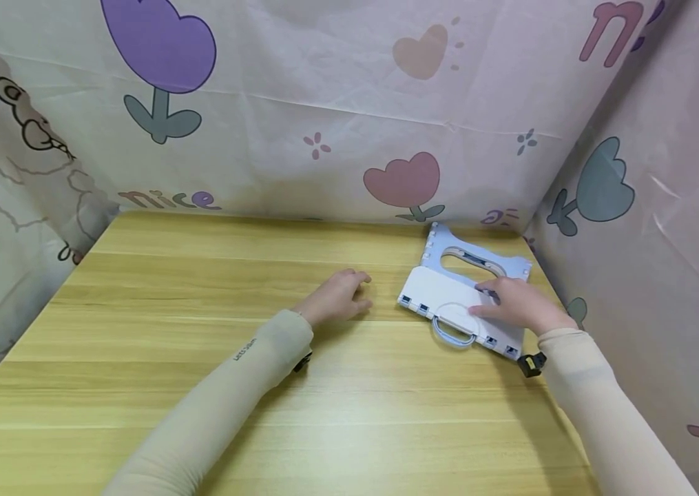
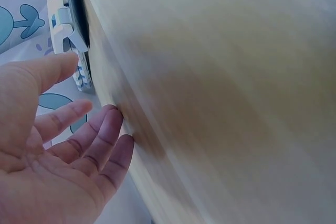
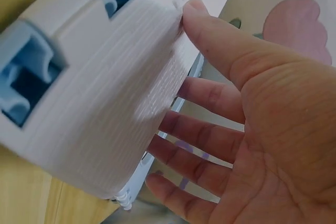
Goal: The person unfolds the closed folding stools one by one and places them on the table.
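A white and light-blue folding step stool lies at the right back of the table, its blue leg frame spread out behind the white panel. A pale blue carry handle sticks out at its front edge. My right hand holds the white panel by its far edge. In the right wrist view the thumb lies on the ribbed white surface, and the other fingertips reach the panel's edge. My left hand hovers just left of the stool, fingers loosely bent and holding nothing.
The wood-grain table reaches back to a patterned cloth with printed flowers. Another cloth wall stands close to the right of the stool and right arm.
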A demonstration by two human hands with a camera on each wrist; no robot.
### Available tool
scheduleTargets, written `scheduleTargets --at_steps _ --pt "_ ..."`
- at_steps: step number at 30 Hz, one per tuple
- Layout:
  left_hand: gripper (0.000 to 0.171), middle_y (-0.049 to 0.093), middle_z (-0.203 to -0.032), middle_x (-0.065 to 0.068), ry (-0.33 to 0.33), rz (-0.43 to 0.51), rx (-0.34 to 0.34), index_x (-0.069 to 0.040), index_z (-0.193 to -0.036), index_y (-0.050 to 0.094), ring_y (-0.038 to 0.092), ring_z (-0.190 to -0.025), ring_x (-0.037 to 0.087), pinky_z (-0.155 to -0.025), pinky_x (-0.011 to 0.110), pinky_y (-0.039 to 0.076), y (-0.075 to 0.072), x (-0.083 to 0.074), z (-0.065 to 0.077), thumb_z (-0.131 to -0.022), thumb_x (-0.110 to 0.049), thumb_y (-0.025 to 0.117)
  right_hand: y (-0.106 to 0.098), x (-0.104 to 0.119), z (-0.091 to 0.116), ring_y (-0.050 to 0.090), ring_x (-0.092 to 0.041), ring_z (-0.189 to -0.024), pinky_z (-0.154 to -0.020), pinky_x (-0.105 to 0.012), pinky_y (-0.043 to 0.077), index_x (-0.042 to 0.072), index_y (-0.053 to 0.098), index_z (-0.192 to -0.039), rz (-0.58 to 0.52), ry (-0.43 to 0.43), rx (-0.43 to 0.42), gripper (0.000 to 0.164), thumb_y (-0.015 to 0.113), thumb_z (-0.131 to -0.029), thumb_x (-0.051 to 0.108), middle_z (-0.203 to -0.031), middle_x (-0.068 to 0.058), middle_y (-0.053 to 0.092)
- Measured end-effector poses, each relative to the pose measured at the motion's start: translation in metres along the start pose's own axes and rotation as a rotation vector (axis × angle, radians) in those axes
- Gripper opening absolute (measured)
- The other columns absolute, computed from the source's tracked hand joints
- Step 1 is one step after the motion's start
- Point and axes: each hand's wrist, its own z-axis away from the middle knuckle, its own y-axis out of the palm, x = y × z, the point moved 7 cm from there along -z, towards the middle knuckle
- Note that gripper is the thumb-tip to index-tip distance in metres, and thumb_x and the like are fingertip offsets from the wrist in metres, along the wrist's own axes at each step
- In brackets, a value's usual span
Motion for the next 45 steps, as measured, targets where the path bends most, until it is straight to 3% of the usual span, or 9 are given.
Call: scheduleTargets --at_steps 10,16,20,22,29,35,41,45 --pt "0.055 0.066 -0.139 0.014 -0.025 -0.019 0.027 -0.003 -0.151 0.058 0.063 -0.124 0.028 -0.115 0.044 0.053 -0.001 0.006 0.003 -0.104 -0.029 0.073 0.007 0.038 -0.006 0.063 -0.052 -0.13 -0.11 -0.066 0.051 -0.003 0.064 -0.144 0.03 -0.079 -0.036 0.069 0.076 -0.099 0.048 -0.142 -0.03 0.066" --pt "0.057 0.068 -0.131 0.014 0.008 -0.028 0.047 -0.001 -0.149 0.06 0.061 -0.11 0.024 -0.105 0.043 0.056 -0.003 0.009 0.013 -0.099 -0.021 0.078 0.012 0.068 -0.008 0.07 -0.045 -0.116 -0.101 -0.06 0.058 -0.006 0.066 -0.14 0.067 -0.14 -0.052 0.067 0.077 -0.098 0.045 -0.131 -0.031 0.07" --pt "0.043 0.069 -0.114 0.01 0.044 -0.037 0.058 -0.004 -0.131 0.07 0.058 -0.098 0.021 -0.091 0.038 0.056 -0.005 0.013 0.019 -0.092 -0.015 0.083 0.015 0.089 -0.01 0.07 -0.044 -0.117 -0.103 -0.058 0.058 -0.006 0.067 -0.139 0.058 -0.169 -0.056 0.066 0.077 -0.099 0.045 -0.13 -0.03 0.071" --pt "0.038 0.07 -0.11 0.008 0.053 -0.026 0.057 -0.006 -0.123 0.073 0.06 -0.097 0.02 -0.091 0.038 0.057 -0.008 0.016 0.021 -0.088 -0.014 0.086 0.018 0.098 -0.011 0.069 -0.043 -0.119 -0.105 -0.057 0.058 -0.006 0.067 -0.139 0.056 -0.178 -0.06 0.065 0.076 -0.099 0.045 -0.13 -0.029 0.071" --pt "0.034 0.076 -0.106 0.004 0.019 0.004 0.051 -0.009 -0.113 0.075 0.066 -0.098 0.02 -0.099 0.043 0.059 -0.02 0.036 0.029 -0.083 -0.012 0.09 0.022 0.123 -0.015 0.07 -0.039 -0.117 -0.104 -0.053 0.059 -0.005 0.068 -0.138 0.058 -0.214 -0.077 0.064 0.076 -0.1 0.045 -0.127 -0.026 0.073" --pt "0.024 0.074 -0.096 0.004 -0.015 0.003 0.032 -0.009 -0.105 0.073 0.064 -0.089 0.02 -0.088 0.04 0.059 -0.036 0.053 0.04 -0.084 -0.002 0.082 0.026 0.143 -0.017 0.07 -0.035 -0.116 -0.103 -0.05 0.06 -0.007 0.067 -0.139 0.008 -0.251 -0.058 0.065 0.076 -0.1 0.044 -0.129 -0.025 0.072" --pt "0.026 0.076 -0.103 0.01 -0.072 0.008 -0.014 -0.003 -0.113 0.074 0.067 -0.093 0.023 -0.091 0.044 0.061 -0.053 0.076 0.048 -0.087 0.001 0.076 0.034 0.164 -0.014 0.068 -0.035 -0.124 -0.109 -0.05 0.058 -0.006 0.062 -0.145 -0.063 -0.265 -0.038 0.068 0.075 -0.101 0.045 -0.138 -0.024 0.068" --pt "0.027 0.076 -0.108 0.015 -0.105 0.009 -0.053 0.0 -0.118 0.073 0.069 -0.098 0.029 -0.095 0.049 0.061 -0.061 0.092 0.051 -0.09 0.001 0.073 0.037 0.181 -0.01 0.067 -0.035 -0.128 -0.112 -0.049 0.056 -0.006 0.06 -0.147 -0.062 -0.324 -0.046 0.069 0.073 -0.102 0.045 -0.14 -0.024 0.067"
